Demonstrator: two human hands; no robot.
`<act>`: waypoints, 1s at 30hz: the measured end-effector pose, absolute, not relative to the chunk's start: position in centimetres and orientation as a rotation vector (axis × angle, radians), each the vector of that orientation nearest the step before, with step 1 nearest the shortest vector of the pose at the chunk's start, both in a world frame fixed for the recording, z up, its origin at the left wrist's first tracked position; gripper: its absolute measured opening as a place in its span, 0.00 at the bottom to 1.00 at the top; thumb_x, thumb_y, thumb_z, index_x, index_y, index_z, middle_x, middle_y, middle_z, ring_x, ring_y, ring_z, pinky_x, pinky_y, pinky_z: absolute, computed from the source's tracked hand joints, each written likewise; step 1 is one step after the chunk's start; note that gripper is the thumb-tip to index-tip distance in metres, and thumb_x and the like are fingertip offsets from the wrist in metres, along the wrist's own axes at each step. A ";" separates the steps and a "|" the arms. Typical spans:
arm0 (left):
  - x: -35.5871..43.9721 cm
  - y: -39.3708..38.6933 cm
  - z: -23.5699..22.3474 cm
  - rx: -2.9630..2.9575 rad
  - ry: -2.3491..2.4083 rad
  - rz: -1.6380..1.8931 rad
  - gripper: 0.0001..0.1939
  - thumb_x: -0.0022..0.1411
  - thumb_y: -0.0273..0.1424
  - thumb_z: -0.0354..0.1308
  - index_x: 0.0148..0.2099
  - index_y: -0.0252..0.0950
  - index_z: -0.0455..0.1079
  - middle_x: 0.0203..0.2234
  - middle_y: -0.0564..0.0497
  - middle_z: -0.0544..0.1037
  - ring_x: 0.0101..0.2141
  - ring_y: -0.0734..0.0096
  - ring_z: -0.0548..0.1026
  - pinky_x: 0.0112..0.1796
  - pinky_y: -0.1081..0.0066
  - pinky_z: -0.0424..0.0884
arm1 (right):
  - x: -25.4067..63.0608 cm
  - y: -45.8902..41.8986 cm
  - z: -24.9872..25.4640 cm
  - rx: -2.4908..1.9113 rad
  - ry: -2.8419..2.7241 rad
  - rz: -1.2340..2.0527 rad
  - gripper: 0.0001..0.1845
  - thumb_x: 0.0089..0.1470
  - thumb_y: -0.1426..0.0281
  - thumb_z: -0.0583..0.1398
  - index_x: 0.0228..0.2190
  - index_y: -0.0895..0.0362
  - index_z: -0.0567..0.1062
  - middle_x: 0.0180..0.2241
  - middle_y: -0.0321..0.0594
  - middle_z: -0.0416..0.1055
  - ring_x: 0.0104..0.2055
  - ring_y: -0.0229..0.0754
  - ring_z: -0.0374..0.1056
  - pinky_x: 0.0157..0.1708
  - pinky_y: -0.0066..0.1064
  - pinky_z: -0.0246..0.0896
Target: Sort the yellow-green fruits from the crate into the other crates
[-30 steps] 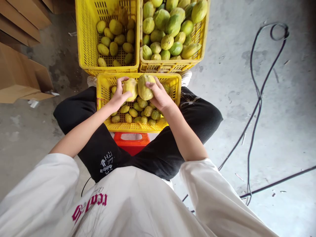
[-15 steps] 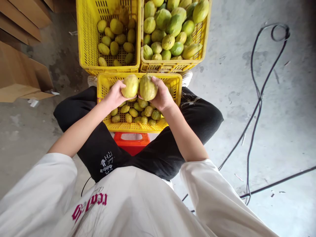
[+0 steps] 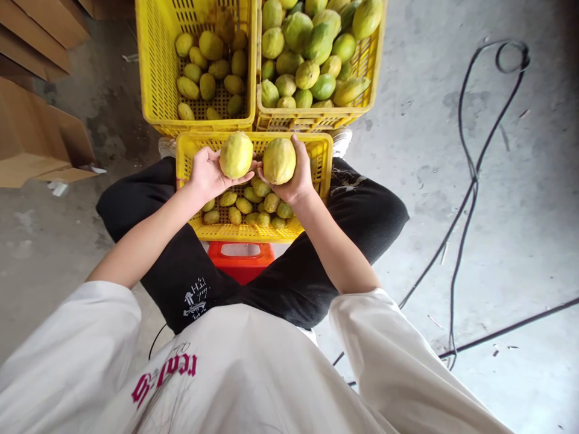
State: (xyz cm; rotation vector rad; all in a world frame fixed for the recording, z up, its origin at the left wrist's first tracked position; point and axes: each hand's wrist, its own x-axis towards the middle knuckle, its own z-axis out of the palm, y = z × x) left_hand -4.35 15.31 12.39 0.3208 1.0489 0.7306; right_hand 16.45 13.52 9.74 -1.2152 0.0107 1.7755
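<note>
My left hand (image 3: 211, 172) is turned palm up with a yellow-green papaya (image 3: 236, 155) resting on its fingers. A second papaya (image 3: 279, 161), a little ribbed, sits in my right hand (image 3: 298, 178), thumb along its far right side and fingers beneath. The two fruits are side by side with a small gap, and my fingertips nearly meet between them. Both are above the near yellow crate (image 3: 190, 141), where several smaller papayas (image 3: 244, 205) lie on the slatted bottom. My hands and forearms hide part of that crate.
Beyond stand two more yellow crates: the left one (image 3: 154, 72) holds several papayas, the right one (image 3: 316, 120) is piled with larger, greener ones. A red plastic stool (image 3: 242, 262) is below the near crate. Cardboard (image 3: 34, 129) lies left, black cable (image 3: 473, 178) on the floor right.
Both papayas have been turned in my hands, and the gap between them has widened. My left hand has opened flatter under its fruit; the right has shifted slightly right.
</note>
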 end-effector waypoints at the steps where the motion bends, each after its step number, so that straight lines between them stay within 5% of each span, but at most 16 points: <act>1: -4.3 15.3 12.5 0.292 1.050 0.755 0.33 0.77 0.43 0.59 0.78 0.39 0.77 0.65 0.37 0.93 0.78 0.26 0.84 0.68 0.32 0.89 | 16.5 13.5 9.7 -1.205 0.003 1.789 0.33 0.85 0.33 0.63 0.39 0.45 0.80 0.38 0.38 0.86 0.60 0.55 0.88 0.61 0.55 0.90; 6: -4.1 15.5 13.2 0.102 1.076 0.854 0.34 0.75 0.39 0.61 0.79 0.41 0.76 0.62 0.38 0.95 0.75 0.31 0.87 0.67 0.39 0.91 | 16.6 13.3 9.6 -1.183 -0.089 1.867 0.33 0.79 0.30 0.66 0.38 0.44 0.80 0.40 0.43 0.89 0.69 0.63 0.86 0.63 0.62 0.91; 15: -4.0 16.0 14.7 -0.025 1.078 0.907 0.30 0.73 0.37 0.62 0.74 0.44 0.79 0.54 0.39 0.95 0.65 0.35 0.93 0.61 0.44 0.93 | 17.6 13.8 8.5 -1.175 -0.247 1.764 0.38 0.65 0.22 0.69 0.36 0.43 0.82 0.41 0.44 0.89 0.73 0.62 0.82 0.76 0.62 0.79; 20: -3.6 15.7 14.8 0.020 1.107 0.905 0.24 0.73 0.38 0.65 0.69 0.47 0.76 0.61 0.45 0.93 0.70 0.37 0.90 0.66 0.42 0.91 | 17.5 14.0 8.4 -1.166 -0.236 1.763 0.34 0.71 0.26 0.63 0.36 0.41 0.81 0.42 0.45 0.91 0.78 0.62 0.80 0.77 0.66 0.79; 24: -3.8 15.5 13.9 0.234 1.126 0.862 0.24 0.73 0.35 0.63 0.68 0.49 0.73 0.65 0.49 0.88 0.76 0.40 0.84 0.69 0.44 0.90 | 17.1 13.5 9.7 -1.128 -0.234 1.830 0.30 0.72 0.29 0.67 0.41 0.42 0.80 0.44 0.41 0.90 0.77 0.62 0.81 0.76 0.68 0.81; 30: -4.5 15.8 12.1 0.643 1.232 0.821 0.30 0.62 0.30 0.71 0.65 0.51 0.73 0.70 0.47 0.81 0.86 0.32 0.70 0.74 0.39 0.84 | 16.9 13.1 11.8 -1.118 -0.173 1.896 0.23 0.74 0.40 0.75 0.43 0.42 0.78 0.42 0.38 0.88 0.67 0.61 0.85 0.66 0.58 0.88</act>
